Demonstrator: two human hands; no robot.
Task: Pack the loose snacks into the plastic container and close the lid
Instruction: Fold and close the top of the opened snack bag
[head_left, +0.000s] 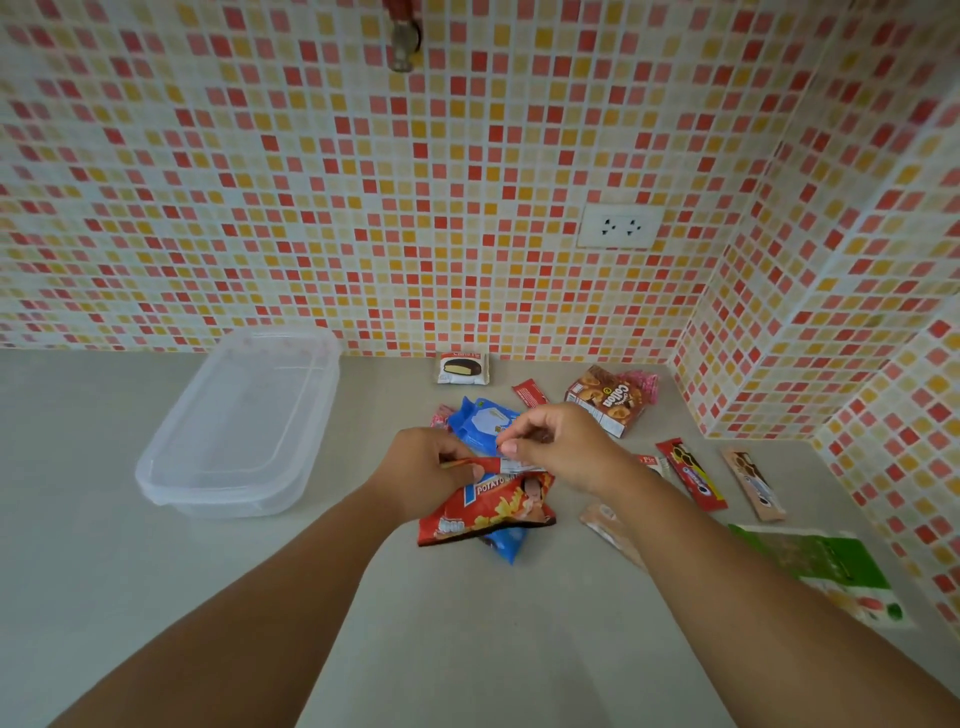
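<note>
Both hands are meeting over the pile of snacks at the middle of the grey table (467, 649): the left hand (426, 467) and the right hand (563, 447) are each pinching an end of a thin red-and-white snack stick (485, 464), so each grip is clamped on it, fingers closed around the wrapper. Just under the hands a red potato snack bag (485, 512) is lying across a blue packet (506, 545), and another blue packet (483, 418) is showing beyond the knuckles. The clear plastic container (234, 431) is sitting well to the left near the mosaic-tiled wall (363, 208), its lid on it. Farther back a choco pie pack (462, 369) is lying by the wall, and a brown Collon box (605, 400) is resting to the right. Two long wrapped biscuit sticks (691, 475) are lying beside the right forearm, and a green pouch (826, 566) is lying nearer the corner.
</note>
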